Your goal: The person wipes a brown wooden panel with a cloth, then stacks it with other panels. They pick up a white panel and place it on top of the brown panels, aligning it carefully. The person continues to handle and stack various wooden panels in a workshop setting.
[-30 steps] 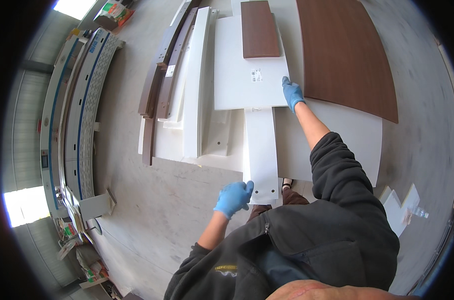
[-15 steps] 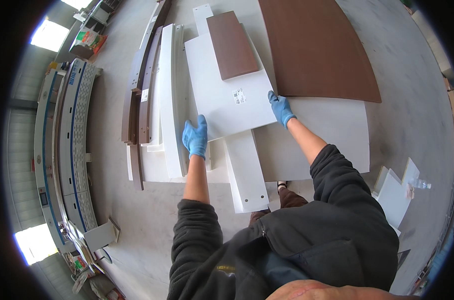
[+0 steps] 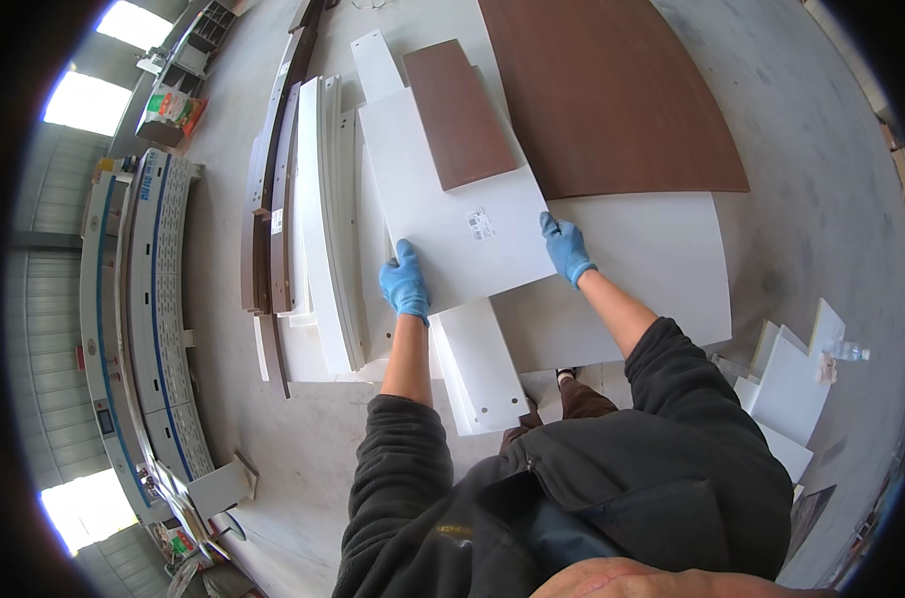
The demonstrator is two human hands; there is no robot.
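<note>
A white rectangular panel (image 3: 423, 229) with a small printed label (image 3: 480, 224) is gripped between my two blue-gloved hands. My left hand (image 3: 406, 282) closes on its near left corner, thumb on top. On the right edge, my right hand (image 3: 567, 249) holds it the same way; the fingers beneath are hidden. A smaller brown board (image 3: 459, 115) lies on top of the panel. Under it, a narrow white board (image 3: 482, 374) with two holes at its end sticks out toward me, and another white strip (image 3: 376, 65) shows past the far edge.
Long white boards (image 3: 323, 219) and dark brown strips (image 3: 281, 199) lie stacked at left. A large brown panel (image 3: 612, 100) rests over a wide white board (image 3: 652, 269) at right. White offcuts (image 3: 786, 389) and a plastic bottle (image 3: 849, 351) are farther right. A long machine (image 3: 163, 319) stands at left.
The whole scene sits slightly lower and shifted in the view. Both hands keep their hold on the white panel, and the brown board stays on it.
</note>
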